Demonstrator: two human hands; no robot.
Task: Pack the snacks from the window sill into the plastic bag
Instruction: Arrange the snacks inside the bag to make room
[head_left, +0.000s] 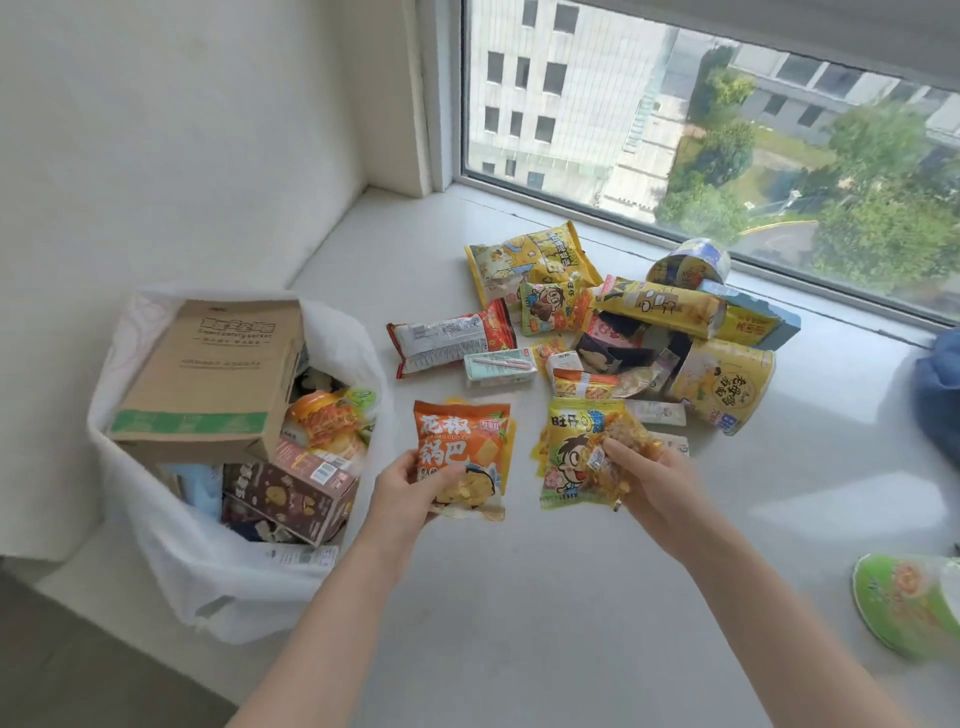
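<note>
Hands hold snacks above the sill's near edge: the left hand (410, 486) grips an orange packet (464, 447), the right hand (647, 480) pinches yellow packets (576, 457). Next, likely, both go left into the plastic bag (171, 545). More snacks (623, 322) lie by the window.

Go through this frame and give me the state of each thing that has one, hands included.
Plastic bag: open, partly filled.
Cardboard box: in the bag, tilted.
Brown box: in the bag, on its side.
Orange packet: sealed, held by the left hand.
Yellow packet: held by the right hand.
Yellow cup: on its side on the sill.
</note>
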